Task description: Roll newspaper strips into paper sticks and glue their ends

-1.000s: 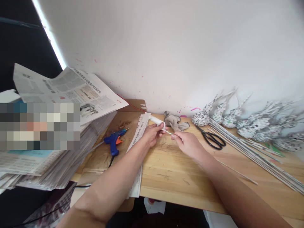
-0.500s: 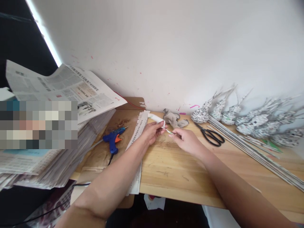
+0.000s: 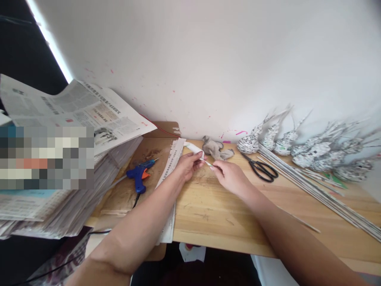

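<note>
Between my hands is a white paper strip [image 3: 194, 148], partly rolled into a thin tube at its right end. My left hand [image 3: 190, 165] pinches the strip where the flat part meets the rolled part. With thumb and fingers closed, my right hand [image 3: 224, 171] grips the narrow rolled end. Just left of my left hand lies a stack of cut newspaper strips [image 3: 170, 169], partly covered by my left forearm. A crumpled grey cloth [image 3: 216, 148] rests right behind my hands.
A blue glue gun [image 3: 138, 176] lies on the left. Black scissors [image 3: 263, 171] and long paper tubes [image 3: 315, 190] are on the right, with several woven paper pieces [image 3: 250, 143] along the wall. A tall newspaper pile [image 3: 68, 206] stands at far left.
The whole view has shifted slightly, so things sit a little further left. Both hands keep their hold on the paper strip, in nearly the same pose.
</note>
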Motion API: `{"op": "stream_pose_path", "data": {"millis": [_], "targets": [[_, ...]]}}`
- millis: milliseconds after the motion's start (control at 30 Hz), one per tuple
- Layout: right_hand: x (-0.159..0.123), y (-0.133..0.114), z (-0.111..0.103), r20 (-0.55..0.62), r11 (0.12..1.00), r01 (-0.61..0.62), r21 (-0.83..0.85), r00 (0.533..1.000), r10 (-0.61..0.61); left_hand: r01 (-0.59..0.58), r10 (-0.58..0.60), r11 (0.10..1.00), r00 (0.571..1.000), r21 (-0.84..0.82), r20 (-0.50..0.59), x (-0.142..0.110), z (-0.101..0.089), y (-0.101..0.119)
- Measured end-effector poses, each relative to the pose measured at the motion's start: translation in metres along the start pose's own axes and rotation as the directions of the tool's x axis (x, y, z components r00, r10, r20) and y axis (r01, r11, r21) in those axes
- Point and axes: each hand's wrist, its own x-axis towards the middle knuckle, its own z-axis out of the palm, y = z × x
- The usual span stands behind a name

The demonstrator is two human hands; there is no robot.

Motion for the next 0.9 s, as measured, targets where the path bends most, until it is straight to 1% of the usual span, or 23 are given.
{"op": "stream_pose_path", "data": {"millis": [33,67,100,167,200,233,267,300,367,433,533,600,667,700,767,900], "targets": [[0.0,0.0,0.0,-0.012,1.0,0.001,-0.005,1.0,-0.001,-0.004,0.004,1.0,1.0,0.001,0.007,0.0,0.0,0.0],[0.001,0.001,0.0,0.014,1.0,-0.016,0.024,1.0,0.015,-0.007,0.007,1.0,1.0,0.002,0.017,0.0,0.0,0.0],[0.001,0.002,0.001,0.066,0.996,-0.049,0.075,0.997,0.044,-0.008,0.007,1.0,1.0,0.004,0.03,0.0,0.0,-0.001],[0.003,0.006,0.001,0.199,0.97,-0.145,0.196,0.974,0.105,-0.005,0.004,1.0,0.999,0.008,0.049,0.001,-0.001,-0.001],[0.003,0.007,0.001,0.25,0.953,-0.184,0.241,0.96,0.122,-0.003,0.003,1.0,0.999,0.01,0.05,0.001,-0.002,-0.001],[0.003,0.008,0.001,0.271,0.943,-0.201,0.266,0.954,0.127,-0.002,0.001,1.0,0.999,0.013,0.046,0.001,-0.002,-0.002],[0.003,0.009,0.001,0.256,0.944,-0.191,0.268,0.959,0.121,-0.001,0.0,1.0,0.999,0.017,0.039,0.002,-0.002,-0.002],[0.003,0.009,0.001,0.213,0.956,-0.159,0.246,0.971,0.107,0.0,0.0,1.0,1.0,0.022,0.03,0.002,-0.003,-0.002],[0.004,0.008,0.002,0.11,0.985,-0.072,0.159,0.992,0.055,0.0,0.0,1.0,1.0,0.031,0.012,0.003,-0.004,-0.002],[0.005,0.01,0.003,0.052,0.996,-0.023,0.083,0.998,0.018,0.0,0.0,0.999,1.0,0.034,0.006,0.004,-0.004,-0.002],[0.008,0.019,0.006,-0.044,0.999,-0.049,-0.009,0.998,0.049,-0.009,0.009,0.999,1.0,0.031,0.01,0.004,-0.005,-0.003],[0.009,0.026,0.008,-0.155,0.991,-0.102,-0.091,0.984,0.087,-0.018,0.017,0.999,1.0,0.027,0.013,0.004,-0.005,-0.003],[0.01,0.032,0.01,-0.222,0.978,-0.143,-0.152,0.969,0.107,-0.02,0.02,0.999,1.0,0.026,0.011,0.005,-0.005,-0.004],[0.01,0.033,0.01,-0.23,0.974,-0.15,-0.172,0.967,0.108,-0.019,0.019,0.999,1.0,0.025,0.009,0.005,-0.005,-0.004],[0.01,0.034,0.011,-0.203,0.968,-0.154,-0.197,0.973,0.113,-0.019,0.018,0.999,1.0,0.026,0.004,0.006,-0.006,-0.004],[0.009,0.031,0.008,-0.067,0.964,-0.129,-0.232,0.991,0.117,-0.005,0.006,1.0,1.0,0.029,-0.008,0.007,-0.006,-0.006]]}}
